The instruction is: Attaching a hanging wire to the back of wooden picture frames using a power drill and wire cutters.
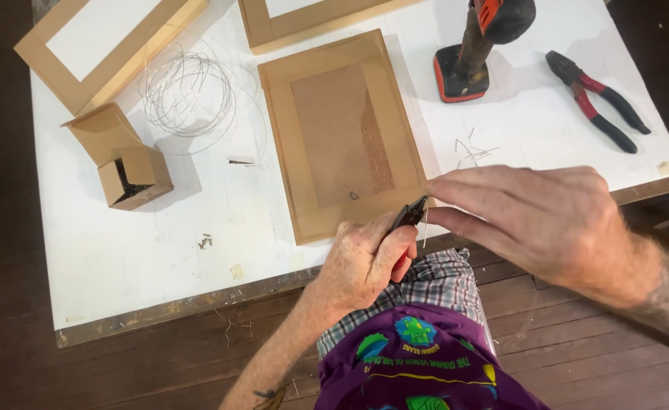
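Left hand (365, 262) clamps small pliers (409, 215) at the frame (338, 137) edge; right hand (536, 220) pinches wire (425, 226) beside them.

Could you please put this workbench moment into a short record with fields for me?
Left hand: grips small pliers at the frame's corner
Right hand: pinches a thin wire beside the plier tips
Frame: brown, face down on white table
Nearby: wire coil, open cardboard box, drill, red-handled pliers

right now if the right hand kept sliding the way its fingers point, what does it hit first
Probably the small pliers in the left hand; the right hand points leftward, fingertips almost at the tool beside the wooden frame. Depth is unclear.
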